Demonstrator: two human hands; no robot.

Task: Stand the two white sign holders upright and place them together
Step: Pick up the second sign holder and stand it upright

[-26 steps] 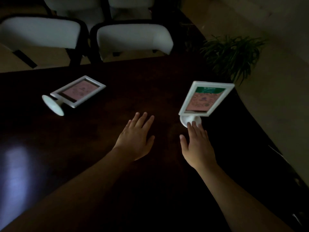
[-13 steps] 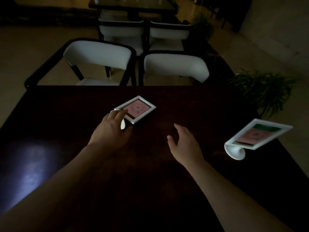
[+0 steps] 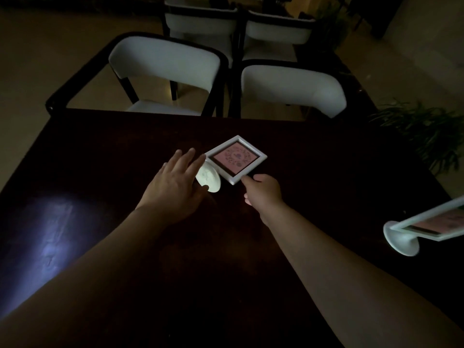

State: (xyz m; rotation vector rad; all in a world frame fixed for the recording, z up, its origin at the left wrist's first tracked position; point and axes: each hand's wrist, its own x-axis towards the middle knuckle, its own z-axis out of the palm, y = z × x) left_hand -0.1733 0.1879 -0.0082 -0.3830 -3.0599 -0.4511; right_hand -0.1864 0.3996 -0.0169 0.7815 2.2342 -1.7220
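One white sign holder (image 3: 236, 159) lies flat near the middle of the dark table (image 3: 100, 146), pink card facing up and round base (image 3: 209, 180) turned toward me on its left. My left hand (image 3: 175, 182) rests beside that base with fingers spread, the thumb touching its rim. My right hand (image 3: 262, 190) is closed on the frame's near corner. The second white sign holder (image 3: 401, 241) stands on its base at the table's right edge, cut off by the picture's border.
Two white-backed chairs (image 3: 163, 59) (image 3: 291, 86) are pushed against the table's far edge, with more chairs behind them. A potted plant (image 3: 421, 131) stands off the right side. A bright reflection (image 3: 50, 237) lies on the tabletop at the left.
My view swung left from the standing holder to the lying one. My left hand reached its base, then my right hand crossed over and closed on the frame's near corner.
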